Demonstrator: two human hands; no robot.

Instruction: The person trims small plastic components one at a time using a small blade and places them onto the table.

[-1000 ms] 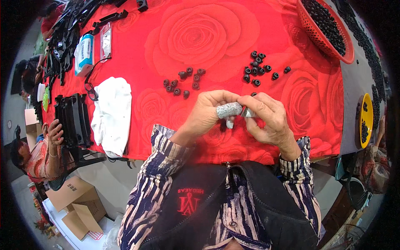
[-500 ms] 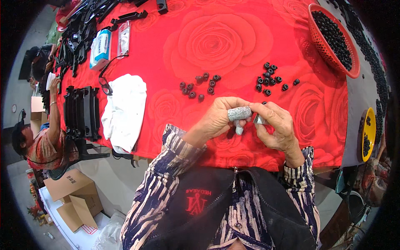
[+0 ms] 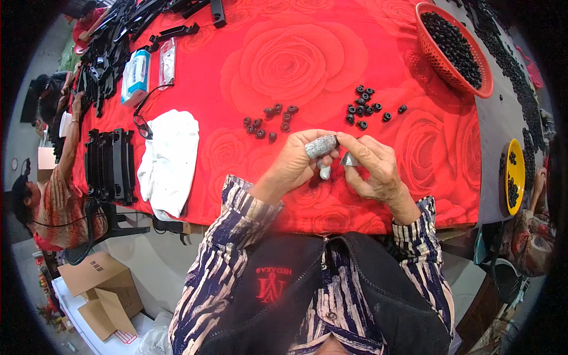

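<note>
My left hand (image 3: 294, 160) is closed above the red cloth. A grey speckled sleeve-like wrap (image 3: 321, 146) lies along one of its digits, and a paler grey tip (image 3: 325, 171) shows beneath. At the wrap's end a small black part (image 3: 337, 141) is pinched, mostly hidden by fingers. My right hand (image 3: 374, 168) meets it there, its index fingertip touching that end. Between its thumb and fingers sits a small silvery metal piece (image 3: 349, 158). Beyond my hands lie two loose groups of small black round parts with holes, one left (image 3: 260, 134) and one right (image 3: 362, 110).
A red basket (image 3: 486, 89) full of black parts stands far right, a yellow plate (image 3: 520, 171) nearer. At left are a white cloth (image 3: 168, 160), black slotted bars (image 3: 112, 165), a tissue box (image 3: 136, 77) and a black-bar heap (image 3: 106, 65). A co-worker (image 3: 65, 195) sits left.
The whole view has shifted slightly, so the table things appear further left. My right index finger now reaches the end of the grey wrap, where the black part shows.
</note>
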